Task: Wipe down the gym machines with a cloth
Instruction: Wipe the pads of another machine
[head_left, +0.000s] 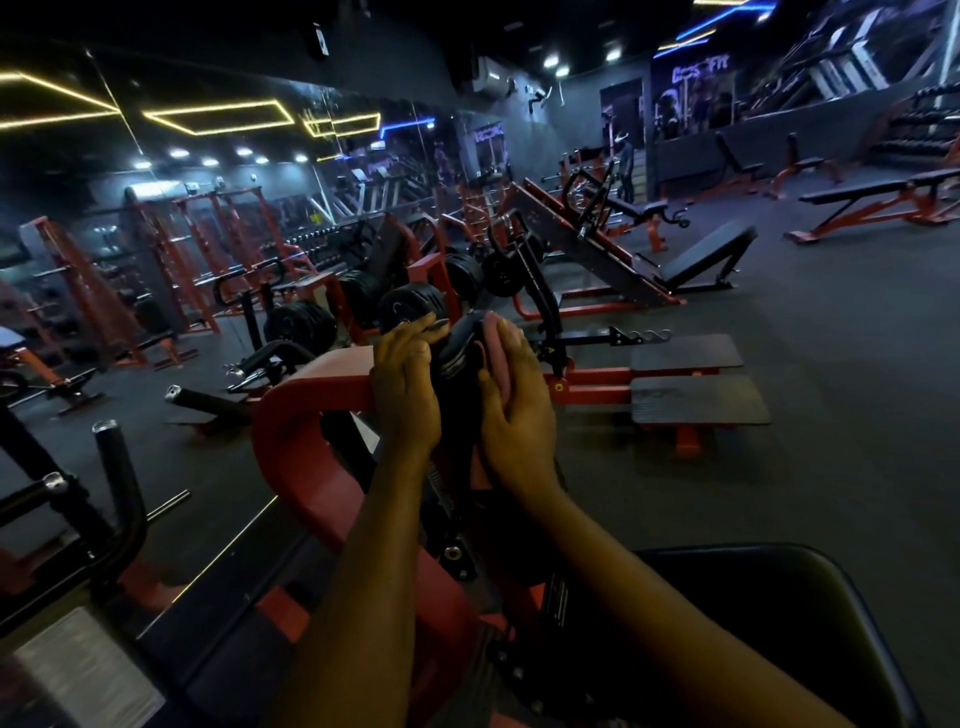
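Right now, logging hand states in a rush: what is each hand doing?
Left hand: open, resting on the red frame.
Right hand: open, pressing the pink cloth flat against the weight plates.

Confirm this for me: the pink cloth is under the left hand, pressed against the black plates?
No. The head view shows the pink cloth under the right hand, pressed against the black plates. The left hand has no cloth.

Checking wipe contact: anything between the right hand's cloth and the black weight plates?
Nothing visible. The right hand presses the pink cloth straight onto the right side of the black weight plates. The left hand rests on their left side, by the red frame, clear of the cloth.
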